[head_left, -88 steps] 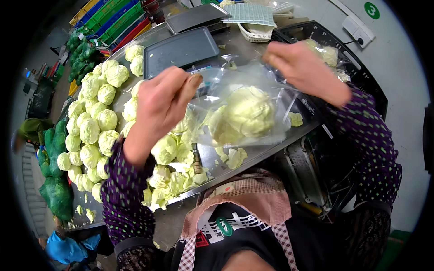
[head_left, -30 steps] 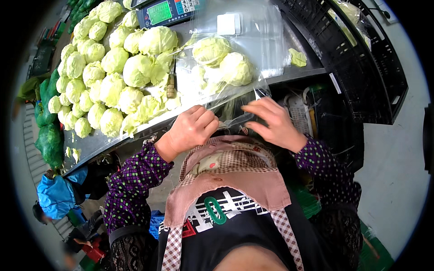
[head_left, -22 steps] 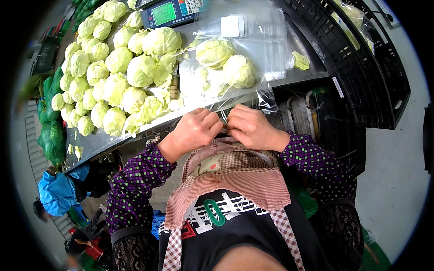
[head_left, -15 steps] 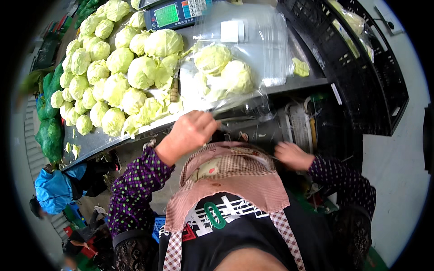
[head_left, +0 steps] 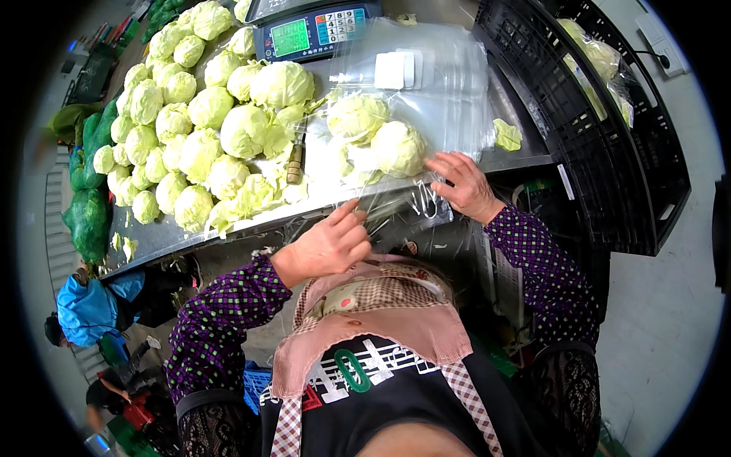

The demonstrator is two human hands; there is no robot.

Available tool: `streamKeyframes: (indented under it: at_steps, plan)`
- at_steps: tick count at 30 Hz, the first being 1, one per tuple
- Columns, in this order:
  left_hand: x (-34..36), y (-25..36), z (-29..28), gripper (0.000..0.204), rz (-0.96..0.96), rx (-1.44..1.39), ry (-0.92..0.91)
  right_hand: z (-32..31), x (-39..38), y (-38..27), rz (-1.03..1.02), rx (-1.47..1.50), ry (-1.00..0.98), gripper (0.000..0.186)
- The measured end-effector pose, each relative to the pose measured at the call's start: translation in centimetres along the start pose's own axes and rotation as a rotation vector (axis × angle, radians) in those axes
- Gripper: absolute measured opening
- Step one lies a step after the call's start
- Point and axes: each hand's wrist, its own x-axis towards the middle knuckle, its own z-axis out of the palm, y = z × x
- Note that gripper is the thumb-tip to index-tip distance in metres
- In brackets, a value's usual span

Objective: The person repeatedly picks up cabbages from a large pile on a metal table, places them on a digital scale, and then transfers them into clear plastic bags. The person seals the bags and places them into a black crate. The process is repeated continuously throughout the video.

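Observation:
Two pale green cabbage heads, one behind the other, lie inside a clear plastic bag at the table's front edge. The bag's mouth hangs over that edge. My left hand pinches the bag's left side between thumb and fingers. At the right, my right hand has its fingers apart and slightly bent, the tips beside the nearer cabbage and at the bag; whether they touch the film I cannot tell. A knife with a wooden handle lies left of the bag.
Many loose cabbages cover the left of the metal table. Behind stands a scale. A stack of clear bags carries a white block. Black crates stand right; a loose leaf lies near them.
My right hand has risen from low beside the apron to the bag's right side. The left hand has shifted slightly down, still at the bag. The two bagged cabbages have hardly moved.

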Motion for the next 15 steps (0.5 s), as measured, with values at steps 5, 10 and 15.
streamKeyframes:
  at_steps: [5,10,15]
  plan:
    - [-1.1,-0.5,-1.0,0.027,-0.482,-0.418,0.437,-1.5,1.2,-1.0,0.228,0.615,0.133,0.018]
    - [-0.1,0.2,-1.4,0.028,-0.887,-0.626,0.742,-1.2,2.2,-3.9,0.610,0.825,0.167,0.015]
    - [0.7,0.2,-1.2,0.030,-1.042,-0.829,0.982,-0.9,4.1,-5.0,0.780,0.901,0.335,0.010]
